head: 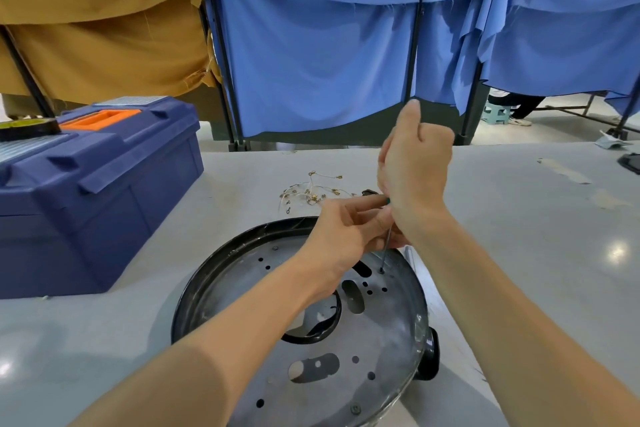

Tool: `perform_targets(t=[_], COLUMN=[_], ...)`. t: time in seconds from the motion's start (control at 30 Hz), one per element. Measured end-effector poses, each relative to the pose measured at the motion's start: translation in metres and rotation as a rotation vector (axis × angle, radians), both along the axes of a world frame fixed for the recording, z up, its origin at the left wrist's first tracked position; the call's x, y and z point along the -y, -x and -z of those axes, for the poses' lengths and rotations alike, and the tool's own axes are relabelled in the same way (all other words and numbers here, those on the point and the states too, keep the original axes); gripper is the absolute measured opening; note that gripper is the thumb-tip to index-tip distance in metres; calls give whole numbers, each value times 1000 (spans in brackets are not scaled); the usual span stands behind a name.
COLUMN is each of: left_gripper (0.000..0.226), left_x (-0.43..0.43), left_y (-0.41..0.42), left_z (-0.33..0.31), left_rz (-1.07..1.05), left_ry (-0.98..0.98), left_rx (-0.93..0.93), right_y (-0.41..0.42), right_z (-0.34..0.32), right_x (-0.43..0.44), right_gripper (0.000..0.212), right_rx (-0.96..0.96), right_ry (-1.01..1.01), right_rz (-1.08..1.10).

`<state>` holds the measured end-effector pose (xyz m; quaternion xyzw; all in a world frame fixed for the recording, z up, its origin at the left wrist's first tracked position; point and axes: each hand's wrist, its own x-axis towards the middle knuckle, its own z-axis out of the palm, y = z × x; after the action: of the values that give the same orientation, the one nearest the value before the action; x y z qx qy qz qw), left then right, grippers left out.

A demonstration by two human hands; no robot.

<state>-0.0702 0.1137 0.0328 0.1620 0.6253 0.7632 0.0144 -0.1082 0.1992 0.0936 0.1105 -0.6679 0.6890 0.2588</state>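
A round black appliance lies upside down on the grey table, its perforated metal base plate (377, 340) facing up. A thin screwdriver (385, 250) stands upright with its tip in a screw hole near the plate's far edge. My right hand (414, 170) grips the screwdriver's handle from above; the handle is mostly hidden inside the fist, with a bit of green showing. My left hand (343, 236) pinches the metal shaft just above the plate.
A blue toolbox (93, 191) with an orange handle stands at the left, a tape roll (29, 126) on its lid. A tangle of thin wires with brass terminals (311, 192) lies beyond the plate. Blue and tan cloth screens hang behind the table (536, 236).
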Motion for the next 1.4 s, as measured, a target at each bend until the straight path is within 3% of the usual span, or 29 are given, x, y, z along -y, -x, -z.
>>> perform_targets(t=[0.07,0.2,0.27,0.33,0.47,0.53,0.57,0.67,0.73,0.8,1.0,1.07,1.17,1.23,1.3,1.4], left_gripper=[16,21,22,25,24,25,23,22,24,24,19,17,23,24,25,24], left_x=[1,7,7,7,4,1,1,4,4,4,2,3,4,3,3,4], left_y=[0,-3,-4,-3,-2,-1,-1,-2,-4,-3,-1,-2,-2,-3,-2,-1], left_z=[-1,-5,-4,-3,-1,-1,-1,-2,-2,-2,-1,-1,-3,-3,-2,-1], left_rz=[1,62,71,46,-21,-29,-27,-6,17,2,-39,-30,-27,-20,-20,-24], left_ry=[-21,-69,-71,-77,-109,-78,-75,-73,-45,-45,-70,-50,-41,-22,-23,-76], left_rx=[26,92,106,115,116,105,105,129,126,119,108,111,133,132,128,144], right_y=[0,9,11,12,2,-2,-2,6,11,15,0,-2,3,9,12,7], right_z=[-2,-25,-25,-21,-4,1,-1,-18,-23,-21,0,-3,-19,-21,-16,-2], right_x=[-5,-30,-29,-19,-2,-1,-3,-22,-31,-28,0,-4,-22,-28,-24,-8], right_gripper=[64,66,65,63,63,67,65,61,62,62,64,63,62,62,62,68], right_rx=[52,391,375,348,114,33,50,326,370,346,36,85,359,374,325,130], right_ry=[43,-75,-86,-4,126,120,124,4,-63,-5,110,104,-16,-19,74,141], right_rz=[-104,-835,-909,-798,-224,-63,-120,-708,-924,-878,-119,-247,-733,-827,-748,-330])
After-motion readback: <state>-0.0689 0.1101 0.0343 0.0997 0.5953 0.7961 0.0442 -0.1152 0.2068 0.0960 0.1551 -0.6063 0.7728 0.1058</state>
